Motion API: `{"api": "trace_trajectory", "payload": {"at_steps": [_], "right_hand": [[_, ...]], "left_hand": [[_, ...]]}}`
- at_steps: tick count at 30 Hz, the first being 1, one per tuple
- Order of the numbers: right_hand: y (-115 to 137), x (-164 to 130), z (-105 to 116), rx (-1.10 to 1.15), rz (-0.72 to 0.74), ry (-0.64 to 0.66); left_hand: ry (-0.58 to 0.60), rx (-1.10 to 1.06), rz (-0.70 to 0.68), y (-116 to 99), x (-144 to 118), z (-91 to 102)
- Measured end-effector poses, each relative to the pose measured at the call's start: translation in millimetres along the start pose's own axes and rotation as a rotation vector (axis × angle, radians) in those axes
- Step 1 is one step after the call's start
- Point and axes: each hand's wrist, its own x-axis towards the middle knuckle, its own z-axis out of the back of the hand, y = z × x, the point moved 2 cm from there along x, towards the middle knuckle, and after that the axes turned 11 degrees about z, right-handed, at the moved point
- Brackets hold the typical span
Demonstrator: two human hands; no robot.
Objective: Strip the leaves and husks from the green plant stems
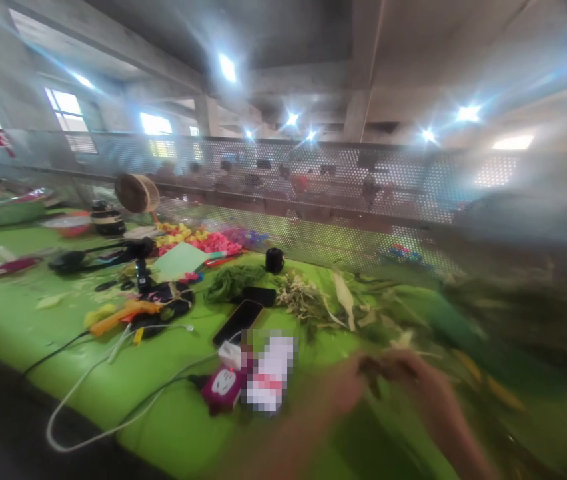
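Observation:
Both hands meet above the right part of the green table [178, 427], blurred. My left hand [356, 377] comes in from the lower left, its fingers closed near those of my right hand [406, 363]. Right-hand fingers bend down in a pinch. Something small and brownish hangs at the fingertips between the hands, too smeared to name. Just beyond them lies a pale, dry leaf-like piece [402, 340]. A heap of dark green and brown plant material [383, 300] spreads behind and to the right, with a long cream husk-like piece [344, 299] in it.
Left of my hands are a pixelated pack [270, 373], a purple power strip [222, 389] with cables, and a phone [239, 321]. Farther left lie an orange-handled tool [126, 316] and pink and yellow pieces [208, 241]. A perforated metal screen [283, 180] stands behind the table.

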Motion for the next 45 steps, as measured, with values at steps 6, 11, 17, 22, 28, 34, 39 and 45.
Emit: {"api": "trace_trajectory", "payload": {"at_steps": [6,11,17,22,28,34,39,45], "right_hand": [[2.8,-2.2,2.6,-0.003,-0.027,0.056],[-4.0,-4.3,-2.3,0.067,-0.105,0.104],[-7.9,-1.8,-4.3,0.141,-0.117,0.11],[-5.6,0.0,-7.6,0.143,-0.115,0.111],[-1.8,2.8,-9.0,0.171,-0.078,0.126],[-1.8,4.0,-7.0,0.178,-0.098,0.123],[-2.1,5.0,-6.1,0.244,-0.139,0.091],[-7.3,5.6,-10.5,0.297,-0.172,0.125]], "left_hand": [[-0.004,0.357,-0.079,-12.4,-2.5,11.5],[0.042,0.257,-0.079,-11.2,-3.2,12.9],[-0.057,0.441,-0.178,-17.5,-14.5,9.7],[-0.032,0.729,-0.275,-23.6,-19.1,6.7],[0.003,0.954,-0.381,-23.5,-16.5,1.6],[-0.045,0.974,-0.389,-24.0,-16.2,-4.8],[-0.14,0.558,-0.293,-25.2,-17.3,-4.4],[-0.036,-0.067,0.014,-11.0,-8.8,-0.9]]}}
